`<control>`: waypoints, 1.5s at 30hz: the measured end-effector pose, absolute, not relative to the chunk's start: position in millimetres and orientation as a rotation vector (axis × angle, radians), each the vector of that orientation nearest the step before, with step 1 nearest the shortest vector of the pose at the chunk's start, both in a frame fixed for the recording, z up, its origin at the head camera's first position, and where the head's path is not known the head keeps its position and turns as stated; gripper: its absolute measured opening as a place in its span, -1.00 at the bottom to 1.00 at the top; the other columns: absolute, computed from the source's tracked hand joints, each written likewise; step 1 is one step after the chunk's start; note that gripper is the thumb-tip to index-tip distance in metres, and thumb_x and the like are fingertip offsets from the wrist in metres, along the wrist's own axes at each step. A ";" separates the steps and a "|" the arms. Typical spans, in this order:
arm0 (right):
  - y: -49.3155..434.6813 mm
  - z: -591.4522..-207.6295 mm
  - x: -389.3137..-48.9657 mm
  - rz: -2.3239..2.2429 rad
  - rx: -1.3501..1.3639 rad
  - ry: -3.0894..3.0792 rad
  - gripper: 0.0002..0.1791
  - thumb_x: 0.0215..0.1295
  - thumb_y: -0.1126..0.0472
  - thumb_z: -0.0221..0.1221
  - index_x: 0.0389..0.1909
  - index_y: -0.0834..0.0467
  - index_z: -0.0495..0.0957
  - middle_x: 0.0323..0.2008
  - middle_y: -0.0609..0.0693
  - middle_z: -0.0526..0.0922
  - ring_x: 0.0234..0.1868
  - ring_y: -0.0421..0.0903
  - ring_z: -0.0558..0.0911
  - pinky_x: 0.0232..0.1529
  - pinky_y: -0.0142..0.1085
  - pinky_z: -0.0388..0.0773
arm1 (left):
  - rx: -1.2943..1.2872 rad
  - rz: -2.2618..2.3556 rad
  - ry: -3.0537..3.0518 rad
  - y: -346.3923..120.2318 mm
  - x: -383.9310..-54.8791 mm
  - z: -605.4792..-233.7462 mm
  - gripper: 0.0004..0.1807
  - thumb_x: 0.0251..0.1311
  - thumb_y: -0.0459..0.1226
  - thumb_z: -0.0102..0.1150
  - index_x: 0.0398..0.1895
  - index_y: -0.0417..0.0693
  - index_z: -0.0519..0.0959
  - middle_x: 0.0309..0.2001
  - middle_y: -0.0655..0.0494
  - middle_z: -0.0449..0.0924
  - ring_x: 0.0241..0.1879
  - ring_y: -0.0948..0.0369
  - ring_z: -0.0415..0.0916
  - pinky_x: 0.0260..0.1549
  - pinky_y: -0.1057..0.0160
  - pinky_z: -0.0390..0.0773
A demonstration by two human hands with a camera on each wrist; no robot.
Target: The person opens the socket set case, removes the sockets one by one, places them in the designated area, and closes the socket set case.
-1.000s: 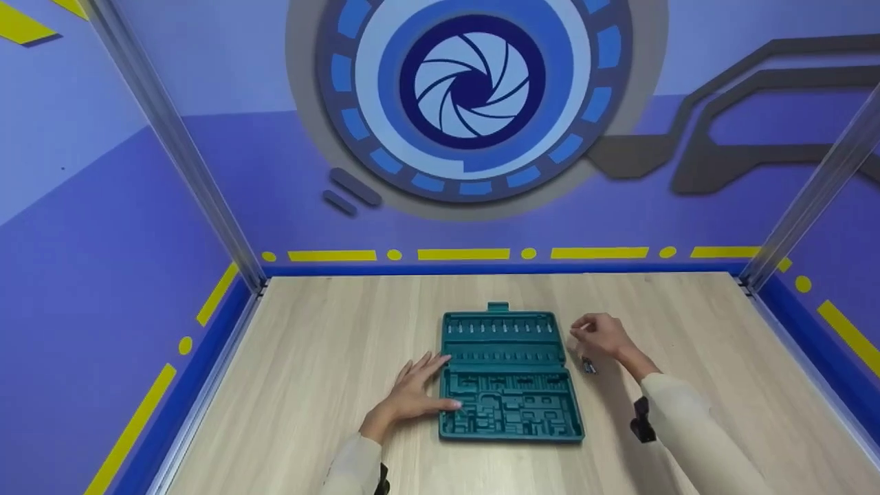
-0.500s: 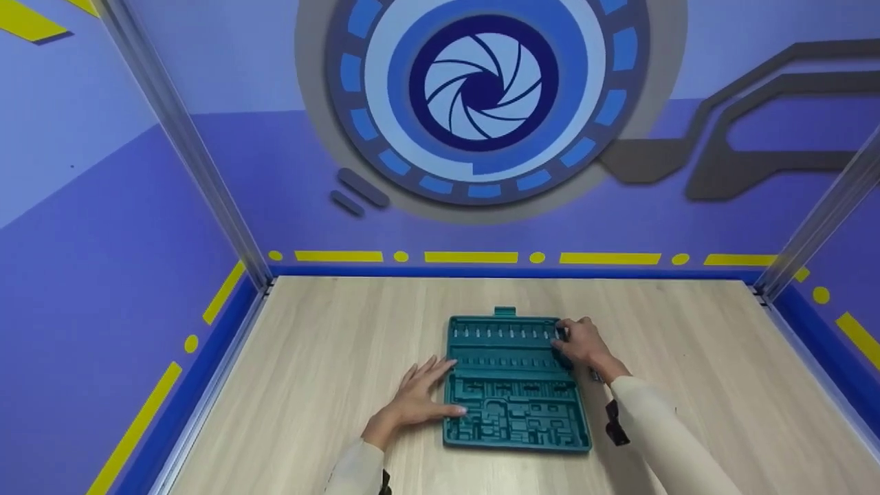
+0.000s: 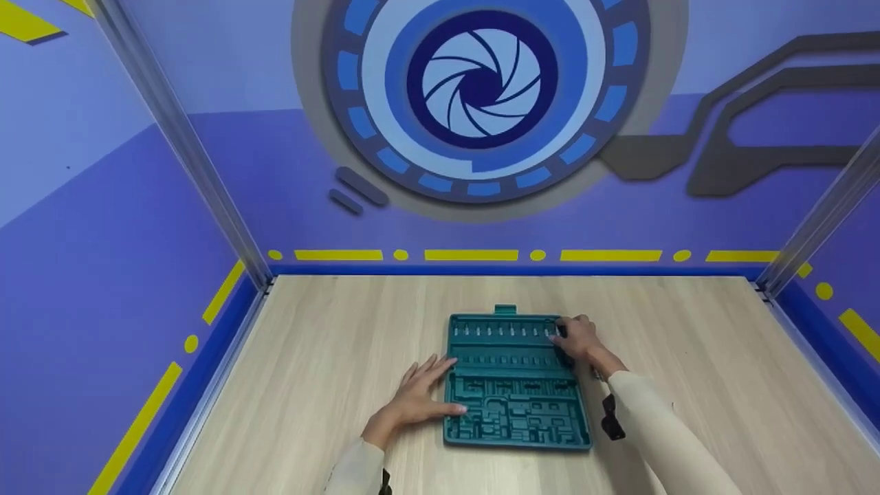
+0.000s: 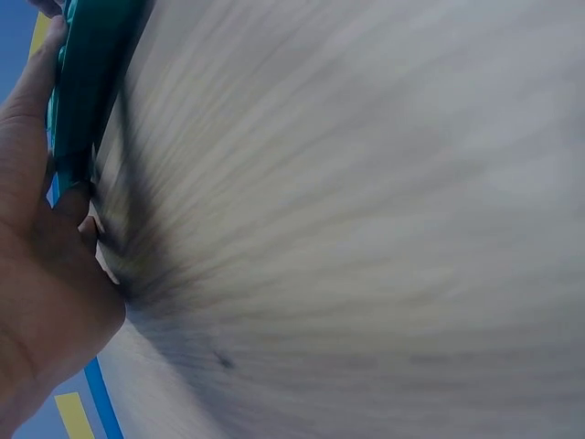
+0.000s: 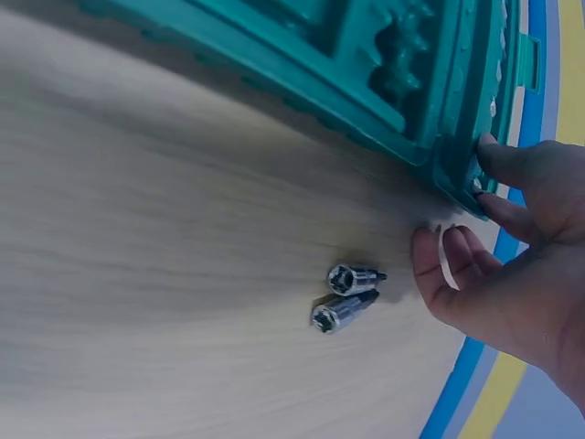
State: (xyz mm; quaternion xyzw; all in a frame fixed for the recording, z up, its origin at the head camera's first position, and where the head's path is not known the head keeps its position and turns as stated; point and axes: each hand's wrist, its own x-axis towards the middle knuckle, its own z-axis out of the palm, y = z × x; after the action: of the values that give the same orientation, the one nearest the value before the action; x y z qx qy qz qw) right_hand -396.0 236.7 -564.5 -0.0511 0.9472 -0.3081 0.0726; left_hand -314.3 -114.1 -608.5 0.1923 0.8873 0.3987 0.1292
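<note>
A: Where is the green case (image 3: 509,371)?
B: It lies wide open and flat on the wooden table (image 3: 344,330), and its latch tab (image 3: 505,309) points to the back wall (image 3: 261,172).

A: What does the left hand (image 3: 416,399) do?
B: It rests at the left edge of the case. The fingers are rather straight and spread, with their tips near the hinge, and the thumb lies over the rim of the near part. It grips nothing.

A: And the right hand (image 3: 581,340)?
B: It is at the far right corner. Its thumb and forefinger are bent round 1 small metal bit (image 5: 476,186), at the end of the row of bits (image 3: 500,331) in the far part. How firmly they pinch it, I cannot tell. The other fingers are curled, beside the corner.

A: Is there anything else near this hand?
B: Yes, 2 metal sockets (image 5: 345,309) lie side by side on the table, just beside the case. In the head view the right arm mostly hides them.

A: What does the person wear?
B: Light sleeves (image 3: 663,433), and a black device (image 3: 612,417) at the right wrist.
</note>
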 end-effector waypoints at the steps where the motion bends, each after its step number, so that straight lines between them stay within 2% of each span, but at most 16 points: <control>1: 235.9 -564.4 -395.6 -0.951 -0.145 2.853 -0.53 0.46 0.32 0.15 0.26 0.53 0.42 0.24 0.58 0.34 0.31 0.48 0.35 0.34 0.31 0.36 | 0.559 1.154 2.581 -114.3 -314.3 -608.1 0.09 0.08 0.21 0.44 0.63 0.12 0.14 0.64 -0.02 0.04 0.66 -0.11 -0.15 0.60 -0.26 -0.28; 6: 231.4 -559.1 -395.1 -0.991 -0.057 2.845 -0.54 0.43 0.36 0.18 0.27 0.49 0.44 0.27 0.50 0.33 0.30 0.37 0.39 0.36 0.26 0.39 | 0.555 1.132 2.601 -113.9 -314.6 -605.9 0.09 0.08 0.22 0.43 0.62 0.12 0.15 0.64 -0.03 0.05 0.66 -0.11 -0.15 0.60 -0.24 -0.28; 13: 230.3 -552.2 -392.8 -0.790 -0.038 2.758 -0.42 0.56 0.25 0.05 0.45 0.46 0.24 0.35 0.59 0.19 0.36 0.45 0.22 0.40 0.34 0.27 | 0.559 1.128 2.605 -112.8 -312.9 -606.2 0.08 0.09 0.19 0.44 0.62 0.08 0.16 0.64 -0.02 0.06 0.65 -0.11 -0.14 0.60 -0.24 -0.28; 21: 225.0 -557.9 -391.5 -1.035 0.147 2.697 -0.45 0.52 0.28 0.08 0.44 0.39 0.30 0.34 0.52 0.19 0.36 0.40 0.19 0.44 0.30 0.24 | 0.565 1.112 2.616 -115.2 -314.2 -606.5 0.07 0.10 0.19 0.43 0.62 0.09 0.16 0.63 -0.03 0.07 0.65 -0.10 -0.12 0.60 -0.24 -0.26; 28: 222.1 -562.1 -392.3 -1.137 0.210 2.717 -0.47 0.46 0.34 0.15 0.38 0.43 0.34 0.31 0.50 0.23 0.36 0.37 0.26 0.46 0.24 0.27 | 0.581 1.085 2.651 -114.5 -313.3 -602.4 0.06 0.09 0.18 0.45 0.59 0.00 0.21 0.61 -0.10 0.12 0.63 -0.15 -0.05 0.58 -0.30 -0.18; 36: 223.2 -562.4 -390.5 -1.196 0.240 2.705 -0.48 0.39 0.38 0.18 0.32 0.45 0.37 0.24 0.49 0.28 0.25 0.32 0.33 0.41 0.22 0.35 | 0.570 1.084 2.641 -113.9 -313.6 -601.3 0.06 0.09 0.17 0.46 0.59 0.00 0.21 0.61 -0.10 0.13 0.62 -0.16 -0.03 0.58 -0.28 -0.16; 39: 223.3 -564.0 -389.6 -1.258 0.246 2.704 -0.54 0.35 0.42 0.19 0.24 0.44 0.38 0.22 0.46 0.27 0.22 0.30 0.33 0.37 0.21 0.37 | 0.569 1.083 2.644 -113.5 -313.4 -602.0 0.06 0.08 0.17 0.46 0.59 0.00 0.22 0.61 -0.10 0.14 0.62 -0.17 -0.03 0.59 -0.28 -0.16; 45: 227.5 -570.2 -388.0 -1.343 0.184 2.809 -0.71 0.28 0.52 0.18 0.02 0.48 0.51 0.11 0.47 0.53 0.15 0.29 0.52 0.28 0.17 0.49 | 0.569 1.090 2.645 -111.1 -313.8 -602.1 0.06 0.08 0.20 0.44 0.59 0.03 0.21 0.61 -0.09 0.13 0.62 -0.16 -0.04 0.59 -0.28 -0.17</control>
State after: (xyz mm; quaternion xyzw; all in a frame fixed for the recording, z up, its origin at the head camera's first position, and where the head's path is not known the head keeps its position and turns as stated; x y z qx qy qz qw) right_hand -388.0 227.5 -570.2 0.0591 0.9005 -0.4306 0.0111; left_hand -313.8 -111.1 -602.1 0.1939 0.9011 0.3714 0.1119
